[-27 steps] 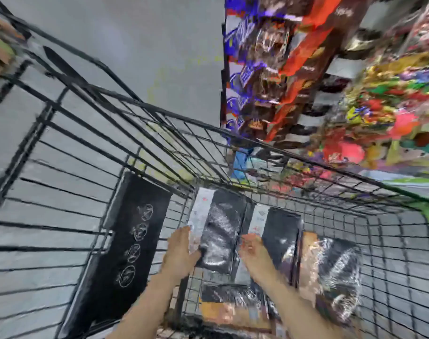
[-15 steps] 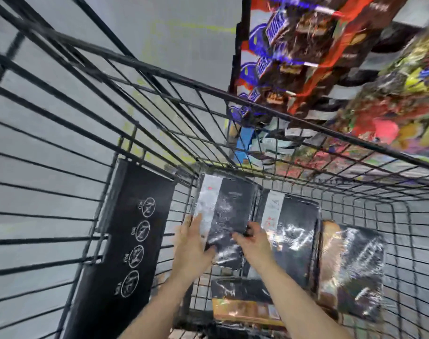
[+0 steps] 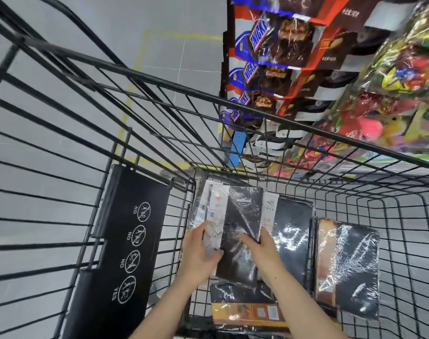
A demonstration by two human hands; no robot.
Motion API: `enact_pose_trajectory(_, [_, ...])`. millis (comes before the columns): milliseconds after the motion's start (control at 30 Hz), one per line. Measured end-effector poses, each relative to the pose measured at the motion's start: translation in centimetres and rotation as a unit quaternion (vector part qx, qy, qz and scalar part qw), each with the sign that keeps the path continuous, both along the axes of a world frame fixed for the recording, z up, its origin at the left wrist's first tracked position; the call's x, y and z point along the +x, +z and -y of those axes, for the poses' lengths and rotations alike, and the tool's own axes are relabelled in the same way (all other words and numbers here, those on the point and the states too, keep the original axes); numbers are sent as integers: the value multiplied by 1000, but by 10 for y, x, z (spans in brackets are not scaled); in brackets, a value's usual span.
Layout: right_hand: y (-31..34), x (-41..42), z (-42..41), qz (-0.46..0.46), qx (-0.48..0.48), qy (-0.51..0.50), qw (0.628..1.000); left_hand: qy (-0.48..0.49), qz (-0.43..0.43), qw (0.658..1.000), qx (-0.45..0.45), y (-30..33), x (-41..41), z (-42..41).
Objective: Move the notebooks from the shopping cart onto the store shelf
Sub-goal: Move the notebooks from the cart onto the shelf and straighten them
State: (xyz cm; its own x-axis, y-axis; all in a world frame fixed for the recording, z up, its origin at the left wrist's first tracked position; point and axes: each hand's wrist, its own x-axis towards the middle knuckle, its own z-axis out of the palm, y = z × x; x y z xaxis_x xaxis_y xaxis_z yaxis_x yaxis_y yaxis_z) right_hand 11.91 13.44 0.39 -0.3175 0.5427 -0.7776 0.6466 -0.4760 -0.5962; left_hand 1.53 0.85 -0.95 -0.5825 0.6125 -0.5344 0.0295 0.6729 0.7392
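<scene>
Here, left hand: my left hand (image 3: 200, 250) grips the left edge of a black notebook (image 3: 240, 231), thumb curled onto its clear wrapping, fingers hidden beneath.
Right hand: my right hand (image 3: 263, 249) holds the same notebook at its right edge, thumb laid across the cover, the other fingers wrapped behind.
Held notebook: shrink-wrapped, black with a white strip down its left side, tilted up toward me between both hands, inside the shopping cart (image 3: 257, 111).
Under it: another wrapped notebook (image 3: 202, 204) shows just behind its left edge.
Other notebooks: a black one (image 3: 291, 238) lies just to the right on the cart floor; a brown-edged one (image 3: 346, 270) lies further right; a black and orange one (image 3: 245, 307) lies nearest me.
Cart flap: a black seat panel (image 3: 127, 243) with white NO and YES symbols stands at the left.
Store shelf: the shelf (image 3: 306, 57) beyond the cart's far rim carries chocolate bars and bright sweets.
Floor: grey, with a yellow line (image 3: 135, 77).
</scene>
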Motion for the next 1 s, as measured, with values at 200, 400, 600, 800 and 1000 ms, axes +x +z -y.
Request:
enact_pose_trajectory(200, [24,58,-29,19,49,-18,998,5,-8,997,-74,-9,-10,-5])
enact_pose_trajectory(400, [22,81,-47,24,71,-48,996,11,-93,988,-125,-33,-3,-12])
enact_pose_trajectory(600, [21,75,-40,78,138,6,987,143,-14,986,-86,-32,-7,-20])
enact_pose_trajectory(800, [40,72,-42,75,92,40,992,88,-56,994,-36,3,-12,-33])
enact_pose_trajectory(1000, [100,91,-57,56,96,102,989,-22,-118,992,-32,73,-5,-34])
